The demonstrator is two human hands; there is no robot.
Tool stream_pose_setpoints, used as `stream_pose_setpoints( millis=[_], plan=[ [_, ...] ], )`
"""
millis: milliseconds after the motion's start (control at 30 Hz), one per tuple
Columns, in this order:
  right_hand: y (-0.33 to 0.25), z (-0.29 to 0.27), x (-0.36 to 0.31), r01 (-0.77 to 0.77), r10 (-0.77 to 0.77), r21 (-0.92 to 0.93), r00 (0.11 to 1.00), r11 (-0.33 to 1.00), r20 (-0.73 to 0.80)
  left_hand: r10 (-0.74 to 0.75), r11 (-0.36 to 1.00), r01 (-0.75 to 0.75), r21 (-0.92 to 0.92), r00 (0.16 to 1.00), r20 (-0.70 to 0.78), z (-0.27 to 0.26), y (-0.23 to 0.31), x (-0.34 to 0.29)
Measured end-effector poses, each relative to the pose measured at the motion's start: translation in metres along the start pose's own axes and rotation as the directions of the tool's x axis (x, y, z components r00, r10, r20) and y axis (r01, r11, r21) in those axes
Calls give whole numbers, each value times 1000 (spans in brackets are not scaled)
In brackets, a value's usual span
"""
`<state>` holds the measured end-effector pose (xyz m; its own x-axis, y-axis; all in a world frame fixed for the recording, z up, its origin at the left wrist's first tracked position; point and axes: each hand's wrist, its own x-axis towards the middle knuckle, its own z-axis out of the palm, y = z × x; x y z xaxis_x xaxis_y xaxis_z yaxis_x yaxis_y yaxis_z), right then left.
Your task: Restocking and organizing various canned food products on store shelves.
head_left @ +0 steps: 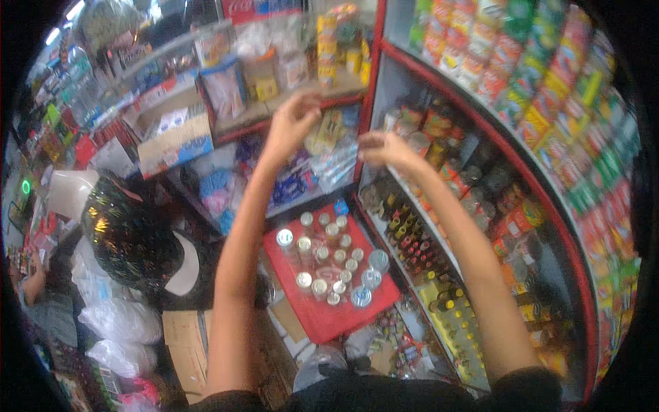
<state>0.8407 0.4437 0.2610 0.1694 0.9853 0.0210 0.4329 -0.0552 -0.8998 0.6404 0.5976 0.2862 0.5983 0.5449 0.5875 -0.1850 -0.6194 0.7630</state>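
One open carton (184,145) marks the left end of the span I survey through the head camera. Right of it, the left hand (294,127) is raised at the edge of the upper shelf (344,90), its fingers bent and parted from the thumb; I see nothing held, though blur limits the finding. Yellow packets (328,137) show just right of that hand, below its fingertips in my view. Well below both hands, a red tabletop (321,329) bears a cluster of round-topped containers (322,254). Silver-blue packets (335,167) occupy the gap between the hands — their long axis slants up toward the right. I find the right hand (391,151) nearer to them: its fingers point left and appear just beside the packets' upper right end. Contact I cannot confirm; whether those fingers are wide, narrow or gripping something small I cannot tell. Further right and lower, small dark bottles (408,233) stand in rows beside the right forearm — apart from the fingers.
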Motion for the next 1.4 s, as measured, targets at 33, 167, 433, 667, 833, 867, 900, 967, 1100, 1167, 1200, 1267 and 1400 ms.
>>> stream_pose_setpoints(
  millis=[33, 167, 433, 667, 833, 867, 900, 967, 1100, 1167, 1200, 1267, 1400],
  plan=[
    [2, 5, 27, -49, 51, -127, 999, 991, 14, 14, 999, -14, 42, 1000, -16, -14, -32, 6],
    [105, 28, 109, 31, -48, -133, 991, 991, -127, -79, 988, 83, 130, 996, -35, -20, -91, 11],
    [296, 171, 133, -69, 79, -159, 995, 985, 59, -289, 935, 132, 329, 823, 489, 7, -245, -60],
    [366, 228, 144, -52, 74, -108, 975, 993, 210, -307, 915, -31, 402, 593, 744, 17, -368, -152],
    [370, 246, 158, 271, -175, -189, 895, 944, 410, -315, 946, 165, 278, 668, 674, 18, -418, -202],
    [372, 250, 160, 357, -238, -238, 878, 903, 415, -350, 936, 282, 210, 701, 621, 20, -425, -210],
    [374, 254, 161, 439, -300, -283, 855, 853, 422, -392, 911, 390, 131, 725, 566, 22, -432, -219],
    [381, 253, 164, 463, -328, -266, 844, 845, 425, -413, 910, 362, 200, 772, 483, 29, -445, -235],
    [378, 256, 176, 490, -352, -231, 818, 840, 456, -478, 878, 434, 202, 787, 390, 37, -486, -286],
    [380, 249, 179, 380, -250, -173, 827, 909, 503, -474, 875, 475, 94, 799, 371, 53, -492, -303],
    [380, 246, 180, 345, -216, -162, 825, 925, 522, -491, 838, 545, 20, 738, 462, 56, -498, -305],
    [379, 245, 187, 288, -166, -136, 810, 948, 563, -495, 844, 533, 49, 743, 450, 61, -513, -312],
    [384, 243, 185, 307, -165, -182, 824, 934, 541, -431, 760, 607, -232, 738, 520, 87, -518, -313]
  ],
)
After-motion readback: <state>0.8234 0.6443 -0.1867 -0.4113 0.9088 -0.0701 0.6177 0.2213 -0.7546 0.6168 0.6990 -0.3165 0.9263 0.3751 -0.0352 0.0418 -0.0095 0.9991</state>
